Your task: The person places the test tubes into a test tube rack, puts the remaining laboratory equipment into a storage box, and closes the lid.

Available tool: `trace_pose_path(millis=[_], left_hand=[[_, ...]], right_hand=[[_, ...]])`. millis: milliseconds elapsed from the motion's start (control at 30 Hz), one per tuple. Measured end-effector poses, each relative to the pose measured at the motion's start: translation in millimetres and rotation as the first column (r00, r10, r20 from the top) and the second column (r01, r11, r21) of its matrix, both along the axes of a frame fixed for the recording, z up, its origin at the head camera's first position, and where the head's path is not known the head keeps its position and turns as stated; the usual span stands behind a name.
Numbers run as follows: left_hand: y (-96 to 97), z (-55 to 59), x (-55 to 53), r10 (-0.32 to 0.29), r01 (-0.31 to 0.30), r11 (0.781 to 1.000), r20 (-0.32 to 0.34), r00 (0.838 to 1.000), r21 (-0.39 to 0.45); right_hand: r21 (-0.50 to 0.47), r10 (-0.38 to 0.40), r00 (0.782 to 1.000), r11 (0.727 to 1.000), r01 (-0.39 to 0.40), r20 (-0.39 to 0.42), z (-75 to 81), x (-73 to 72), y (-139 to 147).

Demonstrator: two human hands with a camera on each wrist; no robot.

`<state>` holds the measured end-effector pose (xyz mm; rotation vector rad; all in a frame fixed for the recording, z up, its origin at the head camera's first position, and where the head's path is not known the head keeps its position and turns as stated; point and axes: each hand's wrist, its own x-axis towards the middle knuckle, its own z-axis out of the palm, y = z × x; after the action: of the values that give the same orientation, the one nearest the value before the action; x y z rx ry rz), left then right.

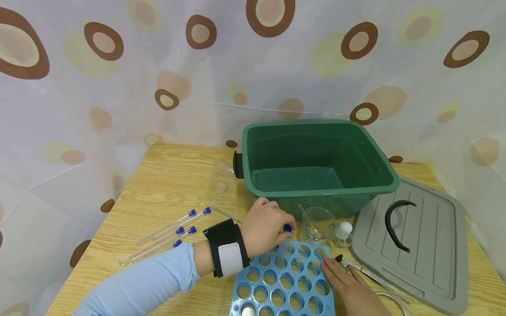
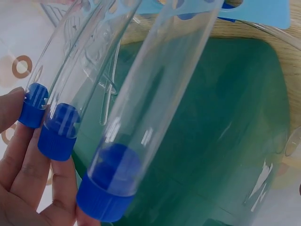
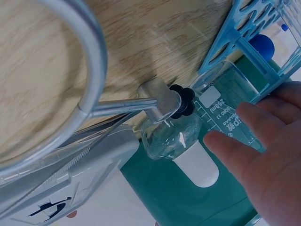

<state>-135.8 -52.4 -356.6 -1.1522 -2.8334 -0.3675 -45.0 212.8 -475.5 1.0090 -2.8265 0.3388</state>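
Note:
My left hand (image 1: 265, 226) is over the far side of a light-blue test tube rack (image 1: 278, 289). Its thumb and fingers pinch the blue cap (image 2: 33, 106) of a clear test tube. In the left wrist view, two more capped test tubes (image 2: 107, 181) stand closer to the camera, their glass running toward the rack; from the head view my hand and wrist hide them. My right hand (image 1: 352, 287) rests with extended fingers against the rack's right edge. Just beyond those fingers, the right wrist view has a glass bottle with a white cap (image 3: 197, 165) and a beaker (image 3: 225, 99).
Several blue-capped test tubes (image 1: 170, 232) lie on the table at left. Behind the rack stands a green bin (image 1: 320, 193), with a small glass vessel (image 1: 218, 181) at its left. A grey lid (image 1: 419, 245) leans at right. Near my right hand lies a metal ring with a clamp (image 3: 96, 70).

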Motion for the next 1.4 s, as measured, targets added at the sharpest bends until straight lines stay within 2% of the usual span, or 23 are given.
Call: trace_pose_path(millis=[133, 333, 400, 500, 567, 633, 667, 767, 833, 900, 1000, 1067, 1133, 1200, 1267, 1333, 1400], left_hand=[[-0.3, -2.2, -0.1, -0.002, 0.002, 1.000, -0.024, 1.000, 0.002], [-2.4, -5.6, 1.5, 0.005, -0.007, 1.000, -0.126, 0.992, -0.017], [-4.3, -6.7, 2.5, 0.009, -0.011, 1.000, -0.142, 0.990, -0.012], [-10.0, -7.4, 3.2, 0.025, -0.020, 0.999, -0.130, 0.991, 0.043], [-16.2, -6.6, 2.2, 0.044, -0.027, 0.991, -0.134, 0.990, 0.131], [-25.3, -4.3, -0.8, 0.077, -0.033, 0.967, -0.165, 0.983, 0.254], [-30.8, -2.6, -3.2, 0.101, -0.036, 0.948, -0.191, 0.976, 0.317], [-52.6, 2.4, -14.0, 0.206, -0.063, 0.881, -0.260, 0.943, 0.469], [-70.5, 4.9, -22.6, 0.291, -0.120, 0.838, -0.251, 0.923, 0.532], [-89.9, 3.7, -32.4, 0.375, -0.214, 0.806, -0.195, 0.906, 0.553], [-119.5, -4.3, -46.7, 0.479, -0.409, 0.775, -0.026, 0.877, 0.481], [-137.2, -14.1, -55.3, 0.531, -0.525, 0.775, 0.089, 0.843, 0.351], [-151.7, -25.9, -61.6, 0.567, -0.596, 0.781, 0.187, 0.802, 0.187], [-160.7, -38.1, -65.7, 0.591, -0.621, 0.782, 0.254, 0.766, 0.053], [-164.2, -52.0, -68.3, 0.607, -0.623, 0.781, 0.281, 0.743, -0.042], [-163.3, -64.8, -69.5, 0.611, -0.612, 0.785, 0.284, 0.739, -0.095], [-160.2, -76.7, -70.2, 0.605, -0.598, 0.793, 0.271, 0.749, -0.119]], right_hand=[[-0.007, 0.004, 1.000, 1.000, -0.004, 0.000, -0.5, -0.3, -0.3], [0.003, 0.002, 1.000, 1.000, -0.002, 0.005, -0.4, -1.2, -1.5], [0.008, -0.005, 1.000, 1.000, 0.005, 0.007, -0.5, -1.0, -1.7], [0.011, -0.020, 1.000, 1.000, 0.020, 0.004, -0.2, 0.5, -2.3], [0.006, -0.019, 1.000, 1.000, 0.019, 0.006, 0.2, 0.8, -2.5], [-0.002, -0.008, 1.000, 1.000, 0.008, 0.002, 0.9, 0.8, -2.6], [-0.008, 0.000, 1.000, 1.000, 0.000, 0.005, 1.3, 0.5, -2.6], [-0.011, 0.015, 1.000, 1.000, -0.015, 0.005, 2.3, 0.0, -2.5], [-0.012, 0.018, 1.000, 1.000, -0.018, 0.009, 2.6, -0.2, -2.3], [-0.015, 0.019, 1.000, 1.000, -0.019, 0.016, 2.8, -0.4, -1.8], [-0.019, 0.017, 1.000, 1.000, -0.017, 0.022, 2.7, -0.6, -1.0], [-0.023, 0.014, 1.000, 1.000, -0.014, 0.023, 2.4, -0.3, -0.8], [-0.023, 0.013, 1.000, 1.000, -0.013, 0.021, 1.7, 0.0, -0.4], [-0.024, 0.015, 1.000, 1.000, -0.014, 0.019, 1.1, 0.4, -0.2], [-0.023, 0.018, 1.000, 1.000, -0.017, 0.010, 0.2, 0.7, 0.1], [-0.025, 0.019, 1.000, 1.000, -0.019, 0.009, 0.0, 1.0, 0.2], [-0.030, 0.020, 1.000, 0.999, -0.020, 0.012, 0.1, 1.1, -0.1]])
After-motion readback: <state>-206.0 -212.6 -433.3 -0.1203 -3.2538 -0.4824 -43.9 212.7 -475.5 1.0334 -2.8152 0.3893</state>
